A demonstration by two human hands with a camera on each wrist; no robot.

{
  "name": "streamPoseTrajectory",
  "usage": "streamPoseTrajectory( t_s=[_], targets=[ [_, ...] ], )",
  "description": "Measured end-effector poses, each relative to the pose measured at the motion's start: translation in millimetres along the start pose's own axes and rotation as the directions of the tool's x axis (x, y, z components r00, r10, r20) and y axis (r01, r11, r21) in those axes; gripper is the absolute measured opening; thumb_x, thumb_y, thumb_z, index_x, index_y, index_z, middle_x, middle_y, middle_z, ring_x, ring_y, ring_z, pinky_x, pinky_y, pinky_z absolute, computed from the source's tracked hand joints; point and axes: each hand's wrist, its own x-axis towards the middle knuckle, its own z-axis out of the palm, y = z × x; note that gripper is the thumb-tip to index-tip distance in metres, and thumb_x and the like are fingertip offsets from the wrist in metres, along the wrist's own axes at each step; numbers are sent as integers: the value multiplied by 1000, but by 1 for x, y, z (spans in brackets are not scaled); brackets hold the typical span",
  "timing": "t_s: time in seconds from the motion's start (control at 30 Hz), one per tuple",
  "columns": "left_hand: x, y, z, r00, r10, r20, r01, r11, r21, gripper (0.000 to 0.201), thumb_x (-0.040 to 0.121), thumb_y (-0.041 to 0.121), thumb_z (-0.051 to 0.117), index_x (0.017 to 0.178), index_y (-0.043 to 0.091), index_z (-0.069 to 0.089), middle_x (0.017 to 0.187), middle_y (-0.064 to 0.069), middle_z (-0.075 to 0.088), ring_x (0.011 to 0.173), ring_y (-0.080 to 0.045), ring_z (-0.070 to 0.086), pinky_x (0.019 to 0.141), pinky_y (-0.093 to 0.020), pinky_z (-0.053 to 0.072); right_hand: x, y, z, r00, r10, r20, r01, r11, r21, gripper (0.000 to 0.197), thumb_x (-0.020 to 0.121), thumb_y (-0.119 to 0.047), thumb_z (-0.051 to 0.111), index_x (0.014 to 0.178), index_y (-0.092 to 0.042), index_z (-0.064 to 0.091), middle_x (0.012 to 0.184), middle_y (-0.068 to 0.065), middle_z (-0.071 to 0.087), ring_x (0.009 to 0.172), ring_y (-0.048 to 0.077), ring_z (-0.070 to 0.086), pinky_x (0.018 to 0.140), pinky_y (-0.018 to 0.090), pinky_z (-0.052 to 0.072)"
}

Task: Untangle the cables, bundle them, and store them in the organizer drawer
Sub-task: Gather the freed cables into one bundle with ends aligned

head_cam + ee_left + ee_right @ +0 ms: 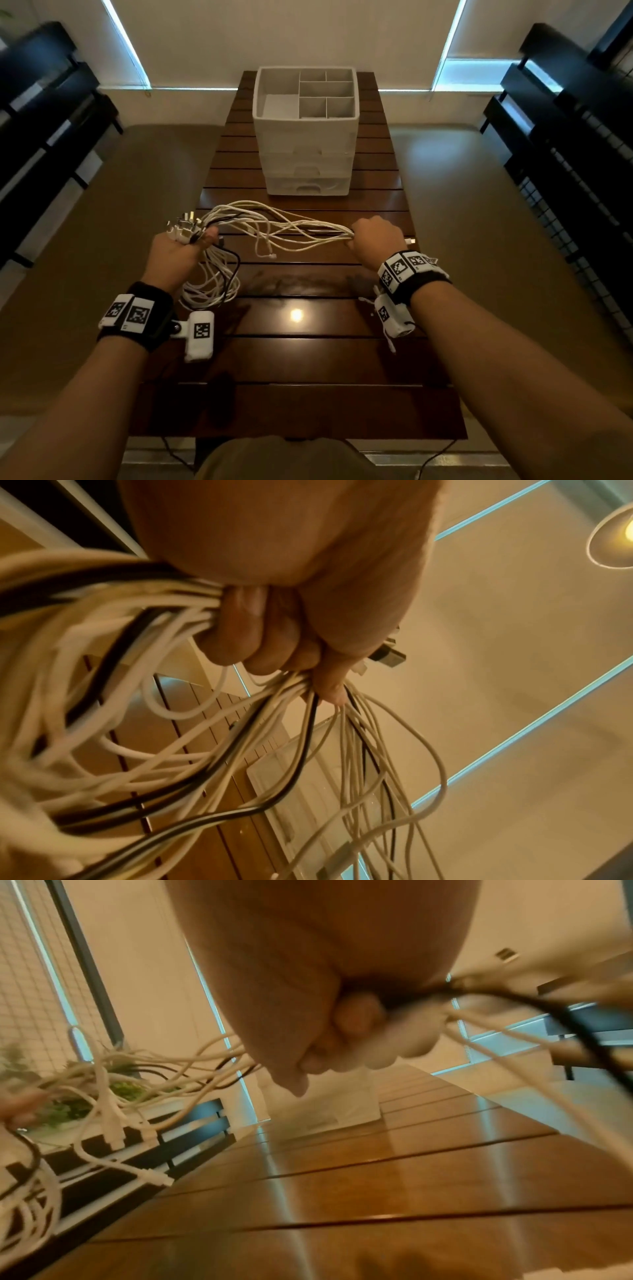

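A bundle of white and black cables (274,224) stretches between my two hands above the wooden table (308,359). My left hand (186,241) grips the plug ends (185,226), and coiled loops (212,281) hang below it. In the left wrist view my left hand (274,642) has its fingers curled round the cables (212,750). My right hand (371,236) grips the other end of the strands; the right wrist view shows this hand (342,1031) fisted on the cables (154,1064). The white organizer (306,137), drawers closed, stands at the table's far end.
The organizer's top tray (305,94) has several open compartments. Dark benches (44,113) flank the table on the left, and more dark benches (575,113) on the right. A lamp reflection (296,315) glints on the near table slats.
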Motion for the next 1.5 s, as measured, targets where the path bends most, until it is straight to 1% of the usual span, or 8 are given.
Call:
streamPoseTrajectory(
  t_s=[0.27, 0.4, 0.57, 0.7, 0.83, 1.07, 1.27, 1.5],
  targets=[
    [8, -7, 3, 998, 18, 59, -21, 998, 57, 37, 93, 27, 80, 92, -9, 70, 78, -14, 62, 72, -21, 55, 69, -35, 45, 3, 7, 12, 999, 22, 40, -24, 999, 48, 51, 93, -53, 68, 127, -18, 55, 122, 11, 63, 114, 36, 62, 85, 45, 49],
    [9, 0, 14, 985, 73, 155, -105, 971, 213, 27, 93, 25, 79, 90, -1, 76, 74, -10, 67, 62, -14, 56, 63, -30, 42, 4, -17, -7, 984, -177, -22, 179, 969, 171, 123, 69, -67, 83, 162, -22, 17, 155, 12, 37, 144, 34, 35, 116, 61, 35],
    [-1, 17, 38, 898, 148, 414, -331, 847, 415, 32, 91, 39, 79, 74, 13, 71, 68, -7, 68, 62, -15, 61, 61, -38, 43, -3, -83, -22, 874, -484, -41, 485, 873, 52, 124, 73, -53, 87, 165, -29, 6, 169, 10, 22, 158, 34, 13, 127, 60, 12],
    [-4, 20, 42, 861, 134, 491, -351, 855, 382, 23, 88, 28, 84, 85, 7, 75, 76, -7, 74, 73, -26, 69, 66, -40, 50, -5, -101, -9, 862, -508, 10, 497, 848, 183, 73, 80, -43, 83, 136, -20, 42, 121, 7, 67, 112, 32, 65, 92, 46, 52],
    [-10, 21, 38, 834, 132, 536, -301, 923, 241, 14, 88, 27, 84, 89, 14, 79, 76, 3, 76, 69, -10, 69, 62, -22, 49, -1, -85, -5, 883, -469, -12, 468, 879, 94, 51, 84, -66, 72, 104, -21, 56, 91, 1, 66, 84, 27, 64, 66, 37, 45],
    [6, 36, 0, 969, 215, 122, -224, 973, 60, 16, 99, 16, 72, 85, 12, 77, 67, 20, 74, 63, 9, 62, 61, -11, 45, 3, -30, 2, 958, -286, 4, 286, 958, 19, 37, 104, -54, 50, 103, -20, 66, 90, 5, 61, 90, 35, 65, 70, 38, 43],
    [11, 35, -15, 998, 65, 7, -61, 965, -255, 39, 97, 38, 74, 69, 26, 49, 55, 2, 44, 43, -12, 35, 44, -22, 29, -5, -21, 19, 977, -212, 18, 212, 967, -143, 34, 101, -51, 56, 111, -19, 62, 104, 10, 70, 98, 36, 68, 75, 41, 50],
    [3, 49, 31, 994, -9, 105, 51, 915, -400, 40, 97, 21, 74, 68, 26, 47, 51, 7, 34, 36, -9, 26, 37, -18, 22, -8, -52, 1, 915, -390, 99, 383, 920, 82, 125, 68, -75, 78, 163, -23, 17, 160, 7, 32, 151, 31, 27, 122, 59, 26]
  ],
)
